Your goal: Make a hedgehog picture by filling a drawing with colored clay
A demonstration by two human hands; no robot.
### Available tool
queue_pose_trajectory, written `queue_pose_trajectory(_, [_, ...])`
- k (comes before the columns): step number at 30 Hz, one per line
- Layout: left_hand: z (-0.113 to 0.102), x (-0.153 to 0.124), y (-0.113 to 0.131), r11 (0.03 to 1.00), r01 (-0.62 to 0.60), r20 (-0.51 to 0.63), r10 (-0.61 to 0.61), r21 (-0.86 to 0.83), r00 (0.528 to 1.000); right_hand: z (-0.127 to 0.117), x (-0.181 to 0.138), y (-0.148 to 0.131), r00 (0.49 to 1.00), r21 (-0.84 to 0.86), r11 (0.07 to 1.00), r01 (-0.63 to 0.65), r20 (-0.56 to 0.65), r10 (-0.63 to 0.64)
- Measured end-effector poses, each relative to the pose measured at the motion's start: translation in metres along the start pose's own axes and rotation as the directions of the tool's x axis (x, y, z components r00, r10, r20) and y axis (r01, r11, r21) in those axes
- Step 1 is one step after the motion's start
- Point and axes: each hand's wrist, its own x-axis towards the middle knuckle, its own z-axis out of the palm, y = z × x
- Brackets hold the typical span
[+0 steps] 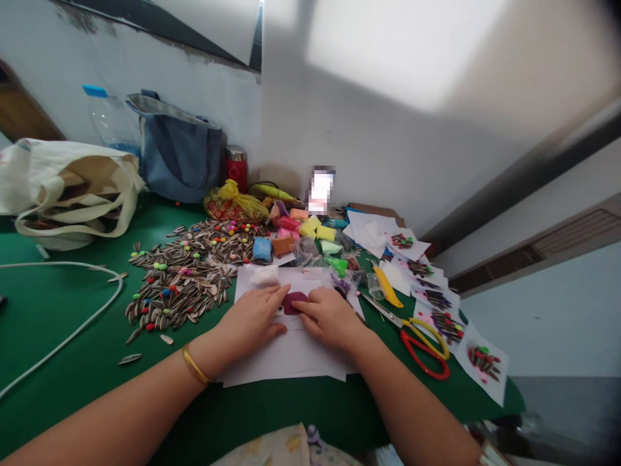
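Pale patterned clothing [262, 450] is showing at the very bottom, nearest my view, and my two forearms are reaching past it over the green table [213, 421]. My left hand [259, 317] is lying mostly flat, fingers extended and gripping nothing that I can see, fingertips resting at a maroon piece [291, 299]. My right hand [332, 317] is curling with its index finger pressing on that piece; whether it is pinching anything underneath, I cannot tell. The maroon piece is lying between my hands on white paper [301, 366]. Judging by the seed-covered cards [495, 391] standing out at the right, this sheet is looking barely begun: its maroon piece is sitting in place, but no sunflower seeds [194, 301] are showing on it, and the heap is lying apart at the left. My fingers are hiding some of the maroon outline; its visible part is looking rounded, showing no clear long axis, so which way it is pointing I cannot tell.
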Motion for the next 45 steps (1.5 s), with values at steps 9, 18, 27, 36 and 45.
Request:
queue_pose_trajectory(9, [0.0,0.0,0.001,1.0,-0.007,-0.008,0.007,0.002,1.0,0.0,0.009,-0.012,0.995,-0.004,0.995,-0.101,-0.013,0.101])
queue_pose_trajectory(18, [0.001,-0.002,0.0,1.0,-0.012,-0.037,0.013,0.011,0.999,-0.006,-0.003,0.026,0.915,-0.015,0.966,-0.259,-0.324,0.24])
queue_pose_trajectory(27, [0.0,-0.001,0.001,0.999,0.041,-0.052,-0.04,0.014,0.998,-0.018,-0.021,0.062,0.848,-0.156,0.848,-0.506,-0.27,0.456])
queue_pose_trajectory(36, [0.001,-0.001,-0.001,0.999,0.032,-0.074,-0.033,-0.01,0.997,-0.017,-0.017,0.056,0.816,0.106,0.912,-0.397,-0.413,0.404])
queue_pose_trajectory(45, [-0.008,-0.005,0.013,0.959,-0.006,-0.295,-0.081,-0.285,0.952,-0.001,-0.003,0.018,0.884,0.371,0.927,-0.047,-0.417,0.211])
